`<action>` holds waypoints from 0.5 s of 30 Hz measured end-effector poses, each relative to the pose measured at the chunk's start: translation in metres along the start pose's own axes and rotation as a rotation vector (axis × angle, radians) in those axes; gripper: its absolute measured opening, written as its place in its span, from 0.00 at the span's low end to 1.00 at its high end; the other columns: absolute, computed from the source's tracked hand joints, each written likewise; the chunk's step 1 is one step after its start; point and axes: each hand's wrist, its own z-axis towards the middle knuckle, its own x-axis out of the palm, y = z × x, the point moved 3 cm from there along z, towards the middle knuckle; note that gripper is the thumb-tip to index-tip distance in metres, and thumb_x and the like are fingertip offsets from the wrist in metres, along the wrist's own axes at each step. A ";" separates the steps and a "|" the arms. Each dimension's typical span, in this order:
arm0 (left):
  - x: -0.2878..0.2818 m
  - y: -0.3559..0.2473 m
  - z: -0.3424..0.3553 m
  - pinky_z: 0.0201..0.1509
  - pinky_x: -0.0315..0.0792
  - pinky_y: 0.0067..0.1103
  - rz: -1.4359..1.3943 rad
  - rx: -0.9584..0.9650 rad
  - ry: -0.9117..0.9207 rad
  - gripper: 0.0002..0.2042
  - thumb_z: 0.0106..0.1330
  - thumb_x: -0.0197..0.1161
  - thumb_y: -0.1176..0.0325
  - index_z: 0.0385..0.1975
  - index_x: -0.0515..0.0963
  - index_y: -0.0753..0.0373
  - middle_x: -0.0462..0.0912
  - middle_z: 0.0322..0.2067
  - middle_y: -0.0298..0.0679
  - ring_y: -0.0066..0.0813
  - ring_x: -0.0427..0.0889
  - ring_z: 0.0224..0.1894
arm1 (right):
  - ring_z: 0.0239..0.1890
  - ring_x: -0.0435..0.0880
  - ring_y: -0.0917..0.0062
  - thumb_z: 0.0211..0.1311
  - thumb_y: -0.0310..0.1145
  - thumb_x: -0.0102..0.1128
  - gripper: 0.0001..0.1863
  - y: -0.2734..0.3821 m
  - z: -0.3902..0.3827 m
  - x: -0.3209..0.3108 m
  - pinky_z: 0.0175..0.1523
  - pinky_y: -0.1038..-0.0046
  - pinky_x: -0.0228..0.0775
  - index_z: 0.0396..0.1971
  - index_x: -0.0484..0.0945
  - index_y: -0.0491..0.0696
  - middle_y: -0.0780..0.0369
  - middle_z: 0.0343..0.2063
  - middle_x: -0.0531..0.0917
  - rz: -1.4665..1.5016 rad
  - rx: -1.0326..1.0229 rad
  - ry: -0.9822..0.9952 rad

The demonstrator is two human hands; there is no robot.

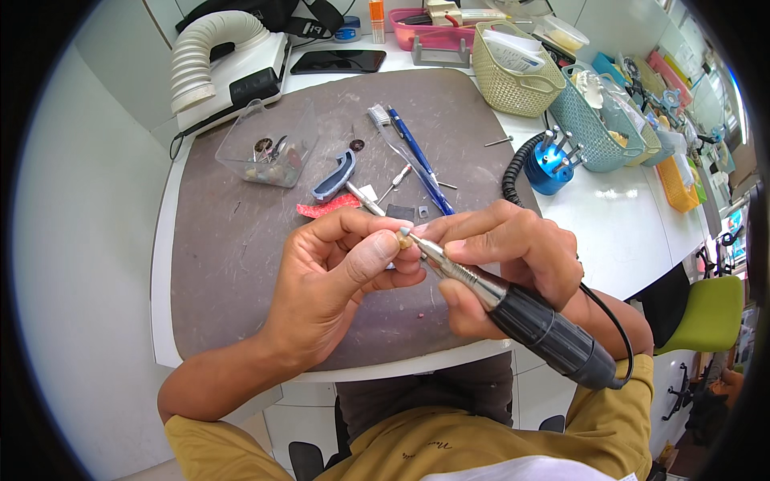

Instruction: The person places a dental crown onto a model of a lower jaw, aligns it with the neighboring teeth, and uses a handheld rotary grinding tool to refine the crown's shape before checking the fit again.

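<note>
Between the thumb and fingers of my left hand [321, 260] is pinched a small yellowish piece [403, 240] that looks like a dental crown. My right hand [525, 248] grips a rotary handpiece [553, 333] with a black body and a silver nose, much like a pen. Its small grey tip [406, 231] meets or nearly meets the piece; fingers partly hide the spot. Both hands come together above the brown mat [249, 264]. Just beyond them lie a red strip [329, 206], a blue-grey curved piece [334, 177] and a dark grey square [399, 212].
A clear box [281, 164] of small parts stands left, near a white unit with a ribbed hose [220, 48]. A toothbrush [393, 132] and blue pen [413, 148] lie mid-mat. Baskets [513, 80] and a blue bur holder [551, 168] stand right. The handpiece's cord [613, 321] passes my right arm.
</note>
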 end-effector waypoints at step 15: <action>0.000 0.000 0.000 0.55 0.84 0.32 0.003 0.005 0.003 0.08 0.74 0.62 0.73 0.48 0.81 0.68 0.86 0.46 0.45 0.30 0.87 0.46 | 0.35 0.92 0.67 0.43 0.21 0.76 0.17 0.000 -0.001 -0.002 0.38 0.73 0.85 0.36 0.82 0.42 0.52 0.35 0.89 -0.007 -0.003 -0.035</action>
